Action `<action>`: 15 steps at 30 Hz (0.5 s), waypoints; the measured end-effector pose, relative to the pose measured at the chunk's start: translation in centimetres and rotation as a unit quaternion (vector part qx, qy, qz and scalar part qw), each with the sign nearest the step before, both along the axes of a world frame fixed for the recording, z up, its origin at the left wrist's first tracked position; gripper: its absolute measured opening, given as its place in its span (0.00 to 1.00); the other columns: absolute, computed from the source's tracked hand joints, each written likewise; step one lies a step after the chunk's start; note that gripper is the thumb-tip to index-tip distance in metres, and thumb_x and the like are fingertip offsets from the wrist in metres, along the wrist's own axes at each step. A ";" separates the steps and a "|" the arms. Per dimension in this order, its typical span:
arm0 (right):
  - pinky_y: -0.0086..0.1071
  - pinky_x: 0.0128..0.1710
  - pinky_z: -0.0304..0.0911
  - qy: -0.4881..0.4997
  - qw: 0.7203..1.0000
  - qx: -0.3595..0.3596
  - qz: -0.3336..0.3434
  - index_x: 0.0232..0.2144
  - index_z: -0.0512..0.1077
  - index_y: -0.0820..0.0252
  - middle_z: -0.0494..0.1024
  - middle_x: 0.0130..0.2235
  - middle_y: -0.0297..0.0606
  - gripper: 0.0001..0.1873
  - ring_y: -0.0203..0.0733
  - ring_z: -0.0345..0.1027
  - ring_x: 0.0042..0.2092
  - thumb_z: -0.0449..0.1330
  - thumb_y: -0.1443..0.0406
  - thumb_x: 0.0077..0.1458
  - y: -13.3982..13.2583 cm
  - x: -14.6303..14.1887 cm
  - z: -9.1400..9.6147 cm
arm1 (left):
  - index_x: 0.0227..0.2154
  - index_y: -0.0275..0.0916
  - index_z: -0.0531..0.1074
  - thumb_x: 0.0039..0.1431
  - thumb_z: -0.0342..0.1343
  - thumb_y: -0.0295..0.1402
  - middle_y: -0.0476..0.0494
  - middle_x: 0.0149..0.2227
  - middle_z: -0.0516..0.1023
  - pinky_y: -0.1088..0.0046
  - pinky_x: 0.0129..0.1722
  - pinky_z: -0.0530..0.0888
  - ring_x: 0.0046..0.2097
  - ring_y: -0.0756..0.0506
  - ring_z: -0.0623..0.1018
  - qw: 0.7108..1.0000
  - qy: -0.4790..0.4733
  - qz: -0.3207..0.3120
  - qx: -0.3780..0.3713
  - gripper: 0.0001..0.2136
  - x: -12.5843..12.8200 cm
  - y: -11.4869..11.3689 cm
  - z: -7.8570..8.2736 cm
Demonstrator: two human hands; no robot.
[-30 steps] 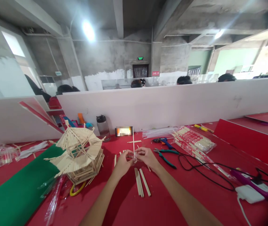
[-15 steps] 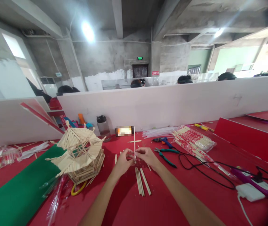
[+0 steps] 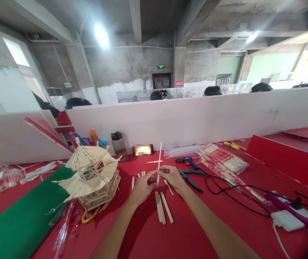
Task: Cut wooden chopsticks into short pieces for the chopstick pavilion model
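Note:
Between my two hands a thin pale chopstick (image 3: 160, 154) stands nearly upright, its top leaning a little right. My left hand (image 3: 144, 187) pinches it low down, and the fingers of my right hand (image 3: 170, 177) close on it from the other side, slightly higher. Below the hands, several cut sticks (image 3: 160, 208) lie side by side on the red table (image 3: 143, 237). Short sticks (image 3: 133, 181) lie beyond my left hand, partly hidden by it. To the left stands a pavilion model (image 3: 91, 176) built of sticks, with two tiers of roof.
Green-handled pliers (image 3: 193, 181) and a blue glue gun (image 3: 188, 162) lie to the right, near a black cable (image 3: 232, 185) and bagged chopsticks (image 3: 221, 158). A phone (image 3: 143, 150) and a bottle (image 3: 118, 144) stand by the white partition (image 3: 197, 117). A green mat (image 3: 21, 212) lies left.
The chopstick has shifted slightly right and now tilts that way at the top. My right hand has risen a little along it; my left hand has turned slightly.

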State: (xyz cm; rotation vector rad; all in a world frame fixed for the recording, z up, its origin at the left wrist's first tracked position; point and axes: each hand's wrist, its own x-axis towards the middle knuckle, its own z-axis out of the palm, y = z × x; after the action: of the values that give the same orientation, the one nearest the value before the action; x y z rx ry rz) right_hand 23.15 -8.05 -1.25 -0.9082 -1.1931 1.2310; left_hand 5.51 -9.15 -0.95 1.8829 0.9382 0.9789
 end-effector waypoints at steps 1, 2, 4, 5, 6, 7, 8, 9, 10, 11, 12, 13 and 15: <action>0.34 0.35 0.69 0.004 1.000 0.001 -0.001 0.31 0.77 0.62 0.79 0.29 0.37 0.23 0.41 0.72 0.30 0.72 0.53 0.35 0.0 0.0 0.0 | 0.54 0.41 0.70 0.54 0.58 0.34 0.42 0.41 0.80 0.64 0.47 0.74 0.42 0.43 0.79 1.000 0.009 0.004 0.010 0.22 0.0 -0.1 0.1; 0.34 0.35 0.69 0.006 1.000 0.000 -0.002 0.32 0.77 0.63 0.79 0.29 0.37 0.24 0.41 0.73 0.30 0.73 0.53 0.35 0.0 0.0 0.0 | 0.54 0.42 0.70 0.55 0.58 0.35 0.42 0.41 0.81 0.64 0.47 0.73 0.42 0.42 0.79 1.000 0.017 0.008 0.019 0.22 -0.1 -0.1 0.2; 0.35 0.35 0.69 0.008 1.000 -0.003 -0.006 0.33 0.76 0.62 0.79 0.29 0.37 0.25 0.41 0.73 0.30 0.73 0.53 0.35 0.0 0.0 0.1 | 0.55 0.43 0.70 0.56 0.58 0.37 0.42 0.41 0.81 0.65 0.47 0.73 0.42 0.42 0.79 0.999 0.033 0.011 0.032 0.22 -0.2 -0.2 0.4; 0.35 0.35 0.70 0.010 1.000 -0.006 -0.007 0.33 0.76 0.62 0.79 0.29 0.37 0.25 0.41 0.73 0.30 0.73 0.53 0.34 0.0 0.0 0.1 | 0.55 0.43 0.70 0.57 0.57 0.37 0.42 0.41 0.81 0.65 0.47 0.73 0.42 0.42 0.79 0.998 0.042 0.012 0.039 0.22 -0.3 -0.2 0.4; 0.35 0.35 0.70 0.012 1.000 -0.008 -0.008 0.34 0.76 0.62 0.79 0.29 0.36 0.25 0.40 0.73 0.29 0.73 0.53 0.34 0.0 0.0 0.1 | 0.56 0.44 0.70 0.57 0.56 0.37 0.43 0.41 0.81 0.66 0.46 0.73 0.42 0.42 0.79 0.998 0.053 0.011 0.045 0.22 -0.3 -0.3 0.5; 0.36 0.35 0.70 0.014 1.000 -0.010 -0.009 0.34 0.75 0.62 0.79 0.28 0.35 0.26 0.40 0.73 0.29 0.73 0.53 0.34 0.0 0.0 0.1 | 0.56 0.44 0.69 0.58 0.55 0.36 0.43 0.40 0.81 0.67 0.46 0.73 0.41 0.42 0.79 0.997 0.064 0.009 0.053 0.22 -0.3 -0.3 0.6; 0.37 0.35 0.70 0.017 1.000 -0.011 -0.010 0.34 0.75 0.62 0.79 0.28 0.35 0.26 0.41 0.73 0.28 0.73 0.53 0.34 0.0 0.0 0.2 | 0.56 0.44 0.69 0.59 0.55 0.36 0.44 0.40 0.81 0.68 0.45 0.73 0.41 0.43 0.79 0.995 0.075 0.006 0.061 0.22 -0.3 -0.3 0.6; 0.37 0.35 0.71 0.018 1.000 -0.010 -0.011 0.35 0.74 0.62 0.79 0.27 0.35 0.27 0.41 0.73 0.28 0.73 0.53 0.34 0.0 0.0 0.2 | 0.57 0.45 0.69 0.59 0.54 0.35 0.44 0.40 0.81 0.69 0.45 0.72 0.40 0.43 0.79 0.994 0.085 0.005 0.070 0.22 -0.3 -0.4 0.7; 0.38 0.36 0.71 0.017 1.000 -0.007 -0.013 0.35 0.74 0.62 0.79 0.27 0.35 0.27 0.42 0.73 0.28 0.73 0.53 0.34 0.0 0.0 0.2 | 0.57 0.45 0.68 0.59 0.54 0.35 0.45 0.40 0.81 0.69 0.45 0.72 0.40 0.44 0.79 0.993 0.091 0.005 0.078 0.22 -0.3 -0.4 0.7; 0.39 0.36 0.71 0.014 1.000 -0.002 -0.016 0.36 0.73 0.62 0.79 0.27 0.36 0.28 0.43 0.74 0.29 0.73 0.52 0.34 0.0 0.0 0.2 | 0.57 0.45 0.68 0.59 0.54 0.35 0.45 0.39 0.81 0.70 0.44 0.72 0.39 0.44 0.79 0.992 0.094 0.005 0.085 0.22 -0.3 -0.4 0.7; 0.39 0.36 0.72 0.010 1.000 0.005 -0.020 0.36 0.73 0.62 0.79 0.27 0.36 0.28 0.43 0.74 0.29 0.73 0.52 0.34 0.0 0.0 0.2 | 0.57 0.45 0.68 0.59 0.55 0.35 0.46 0.39 0.81 0.70 0.44 0.72 0.39 0.44 0.79 0.991 0.094 0.007 0.090 0.22 -0.3 -0.4 0.7; 0.40 0.36 0.72 0.005 1.000 0.013 -0.022 0.37 0.72 0.62 0.79 0.28 0.37 0.29 0.44 0.74 0.30 0.73 0.52 0.35 0.0 0.0 0.2 | 0.58 0.46 0.68 0.58 0.55 0.36 0.46 0.39 0.81 0.70 0.44 0.72 0.39 0.44 0.79 0.991 0.093 0.009 0.095 0.23 -0.3 -0.4 0.7; 0.40 0.37 0.72 -0.004 0.999 0.024 -0.024 0.38 0.72 0.62 0.80 0.29 0.38 0.29 0.45 0.75 0.30 0.72 0.52 0.36 0.1 0.0 0.1 | 0.58 0.46 0.67 0.58 0.56 0.35 0.47 0.39 0.81 0.70 0.44 0.72 0.40 0.44 0.79 0.990 0.094 0.015 0.102 0.23 -0.2 -0.4 0.6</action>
State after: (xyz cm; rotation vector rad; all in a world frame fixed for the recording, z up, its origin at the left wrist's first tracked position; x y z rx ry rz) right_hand 23.14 -7.97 -1.16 -0.9021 -1.1966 1.1563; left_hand 5.27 -9.53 -0.31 2.1691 1.0098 0.9587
